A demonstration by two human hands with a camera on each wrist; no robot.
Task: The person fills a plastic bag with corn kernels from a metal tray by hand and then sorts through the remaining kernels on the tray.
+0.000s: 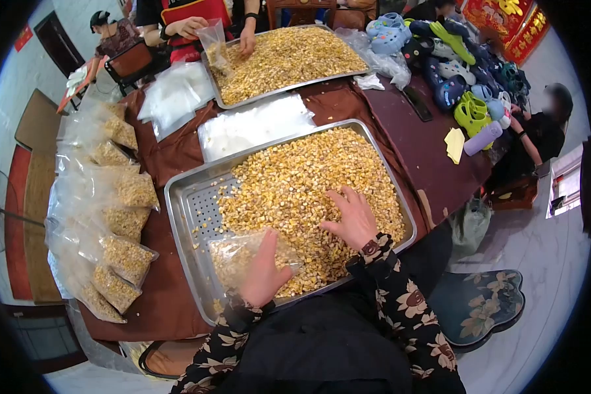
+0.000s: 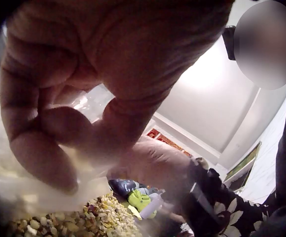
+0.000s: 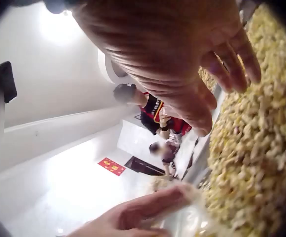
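Note:
A perforated metal tray (image 1: 182, 253) in front of me holds a heap of yellow corn kernels (image 1: 302, 174) with some darker pieces among them. At its near left lies a clear plastic bag (image 1: 226, 259) partly filled with kernels. My left hand (image 1: 261, 272) is at this bag; in the left wrist view its fingers (image 2: 39, 158) curl over the plastic and hold it. My right hand (image 1: 352, 220) hovers close over the heap, its fingers spread. In the right wrist view its fingers (image 3: 244, 57) are fairly straight, with nothing in them.
Several filled bags (image 1: 126, 256) line the table's left side. Beyond my tray lie flat plastic bags (image 1: 256, 125) and a second tray (image 1: 233, 102) of kernels, where a person holds a bag (image 1: 213, 46). Clogs (image 1: 471, 113), a phone (image 1: 417, 103) and a purple bottle (image 1: 483, 138) are at right.

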